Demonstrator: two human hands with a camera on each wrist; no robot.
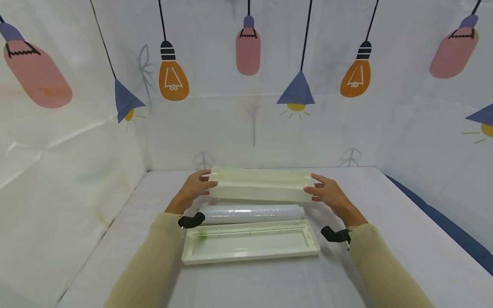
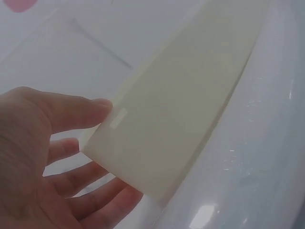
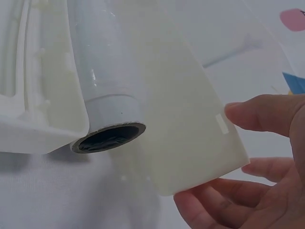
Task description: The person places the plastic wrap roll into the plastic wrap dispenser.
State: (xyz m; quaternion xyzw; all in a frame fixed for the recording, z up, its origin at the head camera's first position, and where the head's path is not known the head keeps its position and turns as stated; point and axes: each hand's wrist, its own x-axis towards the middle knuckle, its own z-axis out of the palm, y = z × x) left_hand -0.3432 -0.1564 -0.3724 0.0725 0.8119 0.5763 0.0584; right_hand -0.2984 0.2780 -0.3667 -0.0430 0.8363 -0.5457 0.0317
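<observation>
— Where is the cream box [image 1: 259,185]?

— Held off the table [image 1: 385,222] by its two ends, behind the roll of film [image 1: 250,213] and the flat lid [image 1: 250,242].

— How are the hands on it?

— The left hand [image 1: 194,188] and the right hand [image 1: 329,193] each pinch an end, thumb on top, fingers [image 3: 214,205] curled beneath.

— Anything only one view shows?

— The right wrist view shows the roll's dark hollow core [image 3: 110,137]; the head view shows both sleeves.
</observation>
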